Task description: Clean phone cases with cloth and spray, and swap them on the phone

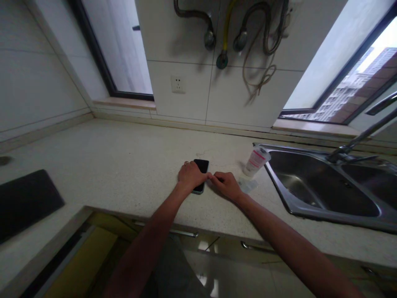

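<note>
A dark smartphone (203, 166) with a pale edge lies flat on the light speckled countertop (149, 165). My left hand (190, 176) reaches across it, fingers bent at its left side and thumb stretched over the screen to the right edge. Beside the phone, my right hand (226, 184) is closed, its fingertips pinched against the tip of my left thumb. Whatever sits in that pinch is too small to make out. Just right of this hand lies a clear flat plastic packet (248, 185).
A clear plastic cup (257, 160) with pink print stands tilted-looking by the rim of the steel sink (288, 207). A faucet (356, 145) rises behind the sink. A black panel (27, 200) lies at far left. Hoses (266, 25) and a socket (178, 84) are on the wall.
</note>
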{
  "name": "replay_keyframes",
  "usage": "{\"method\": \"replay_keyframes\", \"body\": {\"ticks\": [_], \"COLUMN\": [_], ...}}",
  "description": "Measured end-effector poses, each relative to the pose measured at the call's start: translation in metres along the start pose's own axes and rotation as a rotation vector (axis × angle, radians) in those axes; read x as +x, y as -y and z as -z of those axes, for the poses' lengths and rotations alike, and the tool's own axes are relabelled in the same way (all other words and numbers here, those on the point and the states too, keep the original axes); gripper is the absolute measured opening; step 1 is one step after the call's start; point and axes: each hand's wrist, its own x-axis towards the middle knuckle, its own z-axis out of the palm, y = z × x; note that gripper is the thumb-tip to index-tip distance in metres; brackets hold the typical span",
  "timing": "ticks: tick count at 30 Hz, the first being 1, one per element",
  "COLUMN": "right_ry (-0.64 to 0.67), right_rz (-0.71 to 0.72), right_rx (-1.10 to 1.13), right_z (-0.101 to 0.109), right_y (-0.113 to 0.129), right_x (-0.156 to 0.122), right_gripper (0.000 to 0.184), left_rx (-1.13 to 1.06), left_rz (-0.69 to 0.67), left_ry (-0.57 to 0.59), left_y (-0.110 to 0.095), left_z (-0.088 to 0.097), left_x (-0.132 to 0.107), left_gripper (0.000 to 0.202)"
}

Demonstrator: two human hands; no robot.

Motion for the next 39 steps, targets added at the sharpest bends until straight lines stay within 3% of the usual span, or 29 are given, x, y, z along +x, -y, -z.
{"method": "replay_keyframes", "body": {"ticks": [4, 16, 26, 34, 39], "right_ry": [-0.005, 0.064, 0.094, 0.104, 0.105], "right_rz": [0.03, 0.036, 0.063, 0.067, 0.07], "right_rx": [0.024, -0.009, -0.017, -0.048, -0.043], "right_z": [0.001, 0.003, 0.003, 0.003, 0.003], "right_y": [0.004, 0.004, 0.002, 0.002, 0.001], "right_x": [-0.001, -0.001, -0.002, -0.002, -0.003], "right_gripper": [0.052, 0.049, 0.047, 0.047, 0.048], "left_rx": [0.083, -0.033, -0.29, -0.467, -0.868], "left_rz": [-0.042, -0.078, -0.094, -0.027, 0.118], "left_ry": [0.007, -0.101, -0.164, -0.183, -0.098], "left_y": [0.001, 0.007, 0.008, 0.018, 0.02], "left_z": [0.009, 0.006, 0.009, 0.007, 0.004], "left_x": [0.003, 0.003, 0.005, 0.014, 0.016], "left_gripper": [0.071, 0.067, 0.07, 0.076, 0.076]}}
